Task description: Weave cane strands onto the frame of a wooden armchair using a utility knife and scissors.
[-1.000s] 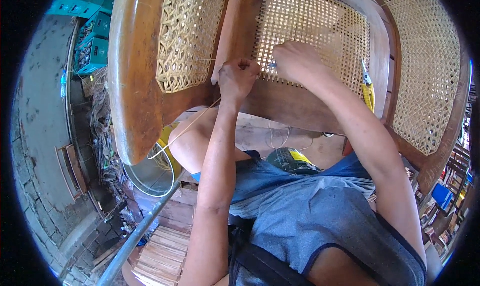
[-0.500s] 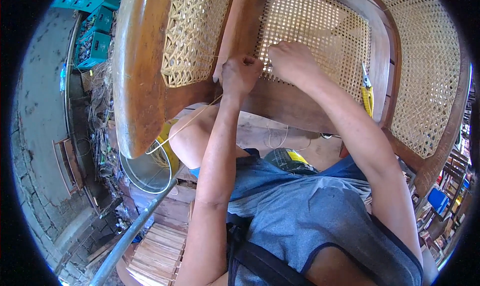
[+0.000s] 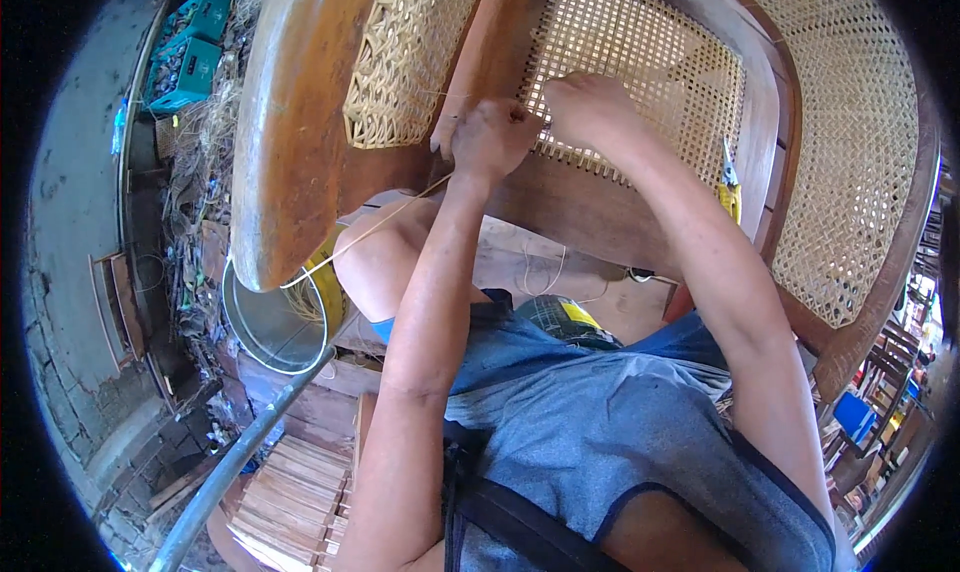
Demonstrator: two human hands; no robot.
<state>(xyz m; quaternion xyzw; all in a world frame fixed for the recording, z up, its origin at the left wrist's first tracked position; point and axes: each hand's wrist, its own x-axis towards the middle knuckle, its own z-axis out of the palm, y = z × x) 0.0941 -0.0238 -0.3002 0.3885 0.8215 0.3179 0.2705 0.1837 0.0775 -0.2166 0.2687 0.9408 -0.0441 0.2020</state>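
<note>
My left hand (image 3: 493, 140) is closed at the front left corner of a wooden chair's woven cane seat (image 3: 650, 57). A thin cane strand (image 3: 395, 212) runs up from a bucket, over my knee, to this hand. Close beside it, my right hand (image 3: 588, 110) is curled over the seat's front edge, fingers bent down against the weave. What its fingertips pinch is hidden behind the hand. A row of small holes and cane loops lines the wooden seat frame (image 3: 580, 197). Yellow-handled cutters (image 3: 730, 192) rest at the seat's right side, blades pointing away.
A cane-panelled chair arm (image 3: 270, 152) rises at left; a cane backrest (image 3: 840, 162) stands at right. Below are a metal bucket (image 3: 232, 322) with coiled cane, a grey pipe (image 3: 235, 452), a slatted wooden piece (image 3: 290, 492) and a dark container (image 3: 550, 317). Teal crates (image 3: 185, 77) stand far left.
The whole view has shifted slightly. Both hands stay at the seat's front left corner, with the left hand turned a little and the strand still running to it.
</note>
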